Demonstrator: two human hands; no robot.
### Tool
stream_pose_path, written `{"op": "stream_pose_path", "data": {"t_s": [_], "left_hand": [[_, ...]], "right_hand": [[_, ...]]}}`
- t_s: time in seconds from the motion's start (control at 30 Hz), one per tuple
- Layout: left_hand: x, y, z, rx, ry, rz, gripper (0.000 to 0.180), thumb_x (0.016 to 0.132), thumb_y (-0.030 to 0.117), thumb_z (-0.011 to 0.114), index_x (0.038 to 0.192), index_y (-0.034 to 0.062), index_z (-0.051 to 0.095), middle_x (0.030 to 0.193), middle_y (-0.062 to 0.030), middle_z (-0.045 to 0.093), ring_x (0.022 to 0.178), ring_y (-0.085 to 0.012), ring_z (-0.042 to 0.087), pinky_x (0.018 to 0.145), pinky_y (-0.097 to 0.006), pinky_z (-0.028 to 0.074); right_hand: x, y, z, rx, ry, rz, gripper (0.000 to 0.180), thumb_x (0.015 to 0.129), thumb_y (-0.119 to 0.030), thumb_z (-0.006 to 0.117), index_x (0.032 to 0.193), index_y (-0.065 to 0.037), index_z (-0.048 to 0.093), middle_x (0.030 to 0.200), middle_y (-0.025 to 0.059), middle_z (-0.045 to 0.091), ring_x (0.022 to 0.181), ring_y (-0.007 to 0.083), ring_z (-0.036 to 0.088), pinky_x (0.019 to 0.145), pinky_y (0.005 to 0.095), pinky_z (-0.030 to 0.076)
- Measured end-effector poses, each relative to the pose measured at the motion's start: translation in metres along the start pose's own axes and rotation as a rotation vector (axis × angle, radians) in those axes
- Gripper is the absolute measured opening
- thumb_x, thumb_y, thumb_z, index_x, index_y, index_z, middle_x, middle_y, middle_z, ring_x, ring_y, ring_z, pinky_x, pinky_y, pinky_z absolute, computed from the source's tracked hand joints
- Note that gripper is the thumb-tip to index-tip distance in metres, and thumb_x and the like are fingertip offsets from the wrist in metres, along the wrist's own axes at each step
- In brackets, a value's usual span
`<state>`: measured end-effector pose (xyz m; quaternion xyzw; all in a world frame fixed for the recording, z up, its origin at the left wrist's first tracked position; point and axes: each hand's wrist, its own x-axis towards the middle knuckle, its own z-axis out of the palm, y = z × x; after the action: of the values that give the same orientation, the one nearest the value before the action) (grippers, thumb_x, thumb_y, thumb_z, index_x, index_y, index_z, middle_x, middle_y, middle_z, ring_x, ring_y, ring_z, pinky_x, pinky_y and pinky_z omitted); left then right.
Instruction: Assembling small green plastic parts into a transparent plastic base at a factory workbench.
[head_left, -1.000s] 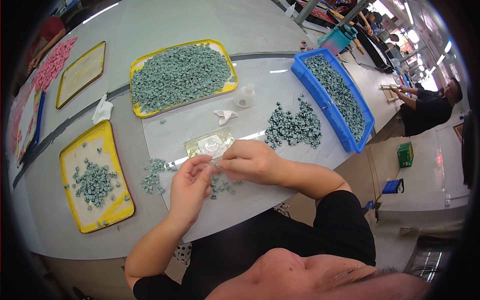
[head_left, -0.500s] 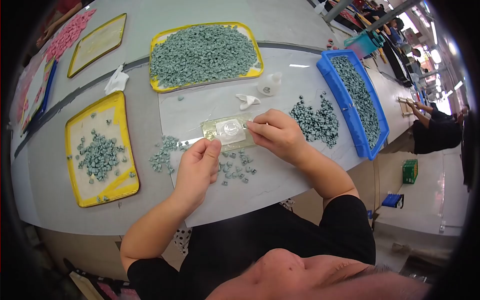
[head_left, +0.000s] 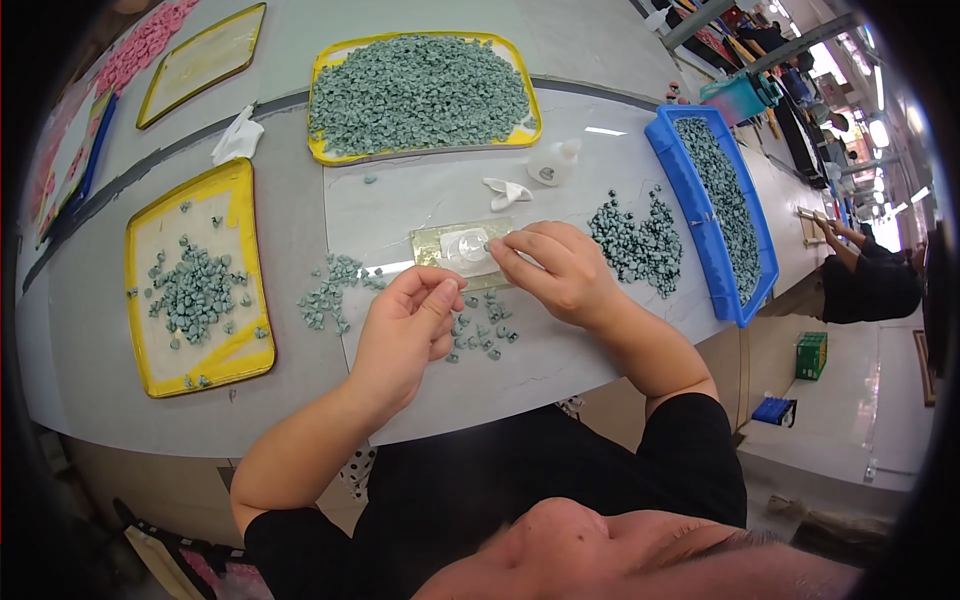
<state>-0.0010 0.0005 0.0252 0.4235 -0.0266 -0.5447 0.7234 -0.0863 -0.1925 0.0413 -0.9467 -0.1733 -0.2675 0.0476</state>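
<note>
Left hand (head_left: 408,318): my thumb and finger nearly meet; I can't tell whether they grip anything.
Right hand (head_left: 555,268): I pinch a small dark bead (head_left: 488,246) by the plate (head_left: 427,243) (white patch (head_left: 460,243) on it).
Green pieces (head_left: 495,312): loose between my wrists.

Furnished with a grey worktable (head_left: 85,330) and a paler table (head_left: 786,208) farther right, lit by bright overhead lamps (head_left: 878,133).

No readable words or numbers, small dark mark (head_left: 547,174) on white bottle (head_left: 558,155) left of blue bin (head_left: 690,207), too small to read
</note>
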Motion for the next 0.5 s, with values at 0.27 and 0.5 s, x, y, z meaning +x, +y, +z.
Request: {"op": "stream_pose_path", "data": {"t_s": [0.27, 0.5], "left_hand": [[-0.0018, 0.0035, -0.0031, 0.062, 0.044, 0.031, 0.017, 0.088, 0.006, 0.052, 0.104, 0.0014, 0.053, 0.088, -0.0057, 0.059, 0.051, -0.003, 0.034, 0.042, -0.017, 0.027], [-0.0012, 0.0032, -0.0059, 0.059, 0.069, 0.041, 0.012, 0.089, 0.007, 0.052, 0.1, 0.0031, 0.051, 0.084, -0.005, 0.058, 0.049, -0.0031, 0.033, 0.042, -0.017, 0.027]], "right_hand": [[0.0037, -0.0038, 0.0045, 0.026, -0.015, 0.013, 0.032, 0.06, -0.006, 0.067, 0.092, -0.001, 0.063, 0.083, 0.0062, 0.059, 0.071, 0.0205, 0.059, 0.057, 0.0296, 0.048], [0.0059, -0.0054, 0.0059, 0.005, -0.009, -0.007, 0.032, 0.06, -0.005, 0.067, 0.092, -0.002, 0.064, 0.082, 0.0066, 0.059, 0.068, 0.0203, 0.059, 0.055, 0.0294, 0.048]]}}
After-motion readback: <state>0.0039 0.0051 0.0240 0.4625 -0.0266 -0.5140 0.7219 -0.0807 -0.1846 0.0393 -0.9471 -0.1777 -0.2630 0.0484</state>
